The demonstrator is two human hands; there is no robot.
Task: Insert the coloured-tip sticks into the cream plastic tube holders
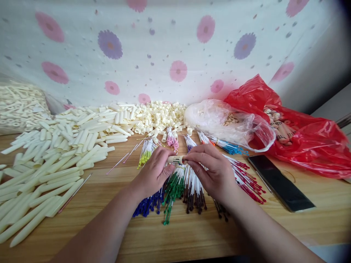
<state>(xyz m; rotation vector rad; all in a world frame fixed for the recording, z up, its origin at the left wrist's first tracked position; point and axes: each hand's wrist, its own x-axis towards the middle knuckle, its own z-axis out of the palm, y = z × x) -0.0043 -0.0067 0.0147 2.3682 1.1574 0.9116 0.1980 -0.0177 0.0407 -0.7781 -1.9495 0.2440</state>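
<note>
from afar, i watch two bare hands work a small cream slotted plastic cylinder (174,159) above fanned bundles of thin white sticks with coloured tips (194,182).
my left hand (153,170) pinches the cylinder, clear of the pale wooden surface (93,215); my right hand (212,171) meets its right end, though whether gripping rim or insert i cannot tell. i judge the step to be working that end; the next move calls for a steady left pinch and fine fingertip control.

Impossible to make out any text, label, brand, number or sign — not on the black phone (281,184) at lower right, the red bag (318,140) at right, the clear bag (22,106) at far left, or the flower-print cloth (156,45) along the top.
</note>
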